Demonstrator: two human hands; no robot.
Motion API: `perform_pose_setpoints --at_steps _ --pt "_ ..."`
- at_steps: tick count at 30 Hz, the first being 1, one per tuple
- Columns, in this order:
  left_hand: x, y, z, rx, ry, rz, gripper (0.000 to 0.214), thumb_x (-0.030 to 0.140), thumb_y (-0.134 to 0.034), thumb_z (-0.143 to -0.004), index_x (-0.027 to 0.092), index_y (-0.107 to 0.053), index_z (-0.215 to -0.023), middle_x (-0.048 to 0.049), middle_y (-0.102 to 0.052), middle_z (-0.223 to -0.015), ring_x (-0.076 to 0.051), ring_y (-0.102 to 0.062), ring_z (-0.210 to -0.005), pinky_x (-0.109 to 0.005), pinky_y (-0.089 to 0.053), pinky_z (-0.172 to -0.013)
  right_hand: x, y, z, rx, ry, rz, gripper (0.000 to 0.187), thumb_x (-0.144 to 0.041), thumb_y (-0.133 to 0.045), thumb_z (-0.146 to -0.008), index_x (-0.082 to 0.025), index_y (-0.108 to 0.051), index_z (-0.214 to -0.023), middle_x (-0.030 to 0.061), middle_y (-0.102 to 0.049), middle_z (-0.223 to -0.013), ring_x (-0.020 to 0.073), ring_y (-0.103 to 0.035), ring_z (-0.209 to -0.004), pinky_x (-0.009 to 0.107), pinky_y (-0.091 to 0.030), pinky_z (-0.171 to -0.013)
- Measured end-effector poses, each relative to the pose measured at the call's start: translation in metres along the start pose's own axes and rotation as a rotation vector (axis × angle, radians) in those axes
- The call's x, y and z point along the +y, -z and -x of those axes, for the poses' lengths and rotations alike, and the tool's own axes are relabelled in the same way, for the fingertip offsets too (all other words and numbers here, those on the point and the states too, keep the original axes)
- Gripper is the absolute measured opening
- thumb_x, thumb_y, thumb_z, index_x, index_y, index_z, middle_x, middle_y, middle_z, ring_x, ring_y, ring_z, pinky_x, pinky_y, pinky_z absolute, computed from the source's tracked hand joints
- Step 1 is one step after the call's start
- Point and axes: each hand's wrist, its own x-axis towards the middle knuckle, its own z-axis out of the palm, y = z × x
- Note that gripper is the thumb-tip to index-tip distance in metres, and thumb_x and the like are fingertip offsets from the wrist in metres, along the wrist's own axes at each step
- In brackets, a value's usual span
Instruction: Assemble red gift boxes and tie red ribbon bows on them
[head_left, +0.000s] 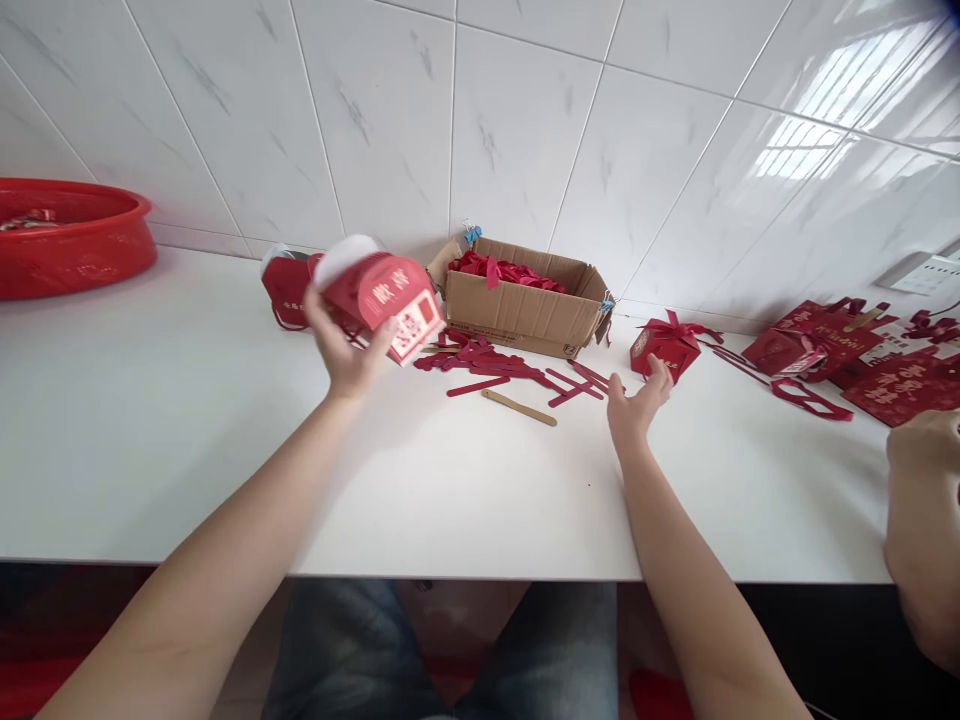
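Observation:
My left hand [349,345] holds a red gift box [386,290] with white printing and a rounded flap, lifted above the table and tilted. Its fingers wrap around the box's lower side. My right hand [636,405] is open, fingers apart, in front of a small red box with a ribbon bow [667,345]; whether the fingertips touch it I cannot tell. Between the hands lies a pile of dark red flat sticks [487,360], and one plain wooden stick [519,408] lies nearer to me. Another red box [286,290] stands behind my left hand, partly hidden.
A cardboard box [517,310] full of red ribbons stands against the tiled wall, blue clips on its corners. At the left is a red basin [82,250]. Red gift bags [911,380] and ribbon strips lie at the right, beside another person's hand [926,450].

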Motion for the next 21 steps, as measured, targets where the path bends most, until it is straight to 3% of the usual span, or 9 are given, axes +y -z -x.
perform_pose_setpoints --at_steps 2,5,7,9,12,17,21 --pt "0.005 -0.012 0.017 -0.151 -0.014 0.173 0.08 0.058 -0.07 -0.07 0.022 -0.035 -0.133 -0.012 -0.05 -0.134 -0.028 -0.053 -0.121 -0.042 -0.046 -0.099 -0.009 -0.006 0.011 -0.081 0.067 -0.032 0.058 -0.035 -0.054 -0.078 -0.018 -0.043 -0.133 0.0172 -0.036 -0.144 0.0305 -0.03 -0.139 0.052 -0.03 -0.111" --pt "0.013 -0.029 0.05 -0.534 0.121 0.367 0.083 0.06 -0.07 -0.068 0.023 -0.036 -0.133 -0.0143 -0.054 -0.131 -0.03 -0.057 -0.116 -0.042 -0.048 -0.096 -0.016 -0.013 0.022 -0.186 0.117 -0.071 0.048 -0.035 -0.052 -0.081 -0.02 -0.049 -0.126 0.0157 -0.035 -0.145 0.0305 -0.032 -0.137 0.053 -0.033 -0.109" --pt "0.017 -0.039 0.071 -0.799 0.141 0.47 0.089 0.06 -0.071 -0.066 0.022 -0.032 -0.137 -0.0158 -0.056 -0.129 -0.031 -0.059 -0.114 -0.045 -0.049 -0.095 -0.019 -0.017 0.023 -0.22 0.142 -0.074 0.038 -0.032 -0.049 -0.083 -0.022 -0.055 -0.119 0.0141 -0.037 -0.144 0.0305 -0.035 -0.134 0.054 -0.033 -0.107" --pt "0.019 -0.045 0.084 -0.934 0.104 0.526 0.09 0.059 -0.071 -0.066 0.022 -0.033 -0.138 -0.0166 -0.056 -0.129 -0.033 -0.058 -0.114 -0.047 -0.048 -0.096 -0.023 -0.024 0.018 -0.233 0.185 -0.053 0.03 -0.03 -0.046 -0.084 -0.023 -0.059 -0.11 0.0129 -0.042 -0.14 0.0306 -0.038 -0.132 0.056 -0.034 -0.105" --pt "0.016 -0.048 0.091 -0.97 0.025 0.534 0.094 0.053 -0.074 -0.064 0.022 -0.031 -0.141 -0.0175 -0.053 -0.131 -0.035 -0.056 -0.116 -0.051 -0.046 -0.098 -0.038 -0.04 0.002 -0.267 0.315 0.009 0.026 -0.028 -0.047 -0.084 -0.025 -0.062 -0.105 0.0109 -0.049 -0.135 0.0322 -0.039 -0.13 0.059 -0.034 -0.102" --pt "0.007 -0.047 0.087 -0.946 0.01 0.5 0.094 0.053 -0.075 -0.064 0.026 -0.031 -0.142 -0.0177 -0.05 -0.135 -0.039 -0.054 -0.12 -0.057 -0.044 -0.099 -0.086 -0.082 -0.03 -0.329 0.58 0.141 0.033 -0.022 -0.054 -0.084 -0.031 -0.063 -0.115 0.0069 -0.047 -0.141 0.0337 -0.033 -0.132 0.059 -0.03 -0.102" --pt "0.0 -0.046 0.084 -0.884 -0.01 0.472 0.096 0.053 -0.077 -0.063 0.026 -0.03 -0.143 -0.0182 -0.05 -0.133 -0.04 -0.05 -0.122 -0.06 -0.042 -0.1 -0.12 -0.117 -0.046 -0.375 0.656 0.201 0.045 -0.014 -0.058 -0.082 -0.031 -0.061 -0.124 0.0084 -0.04 -0.147 0.0349 -0.027 -0.136 0.059 -0.027 -0.103"
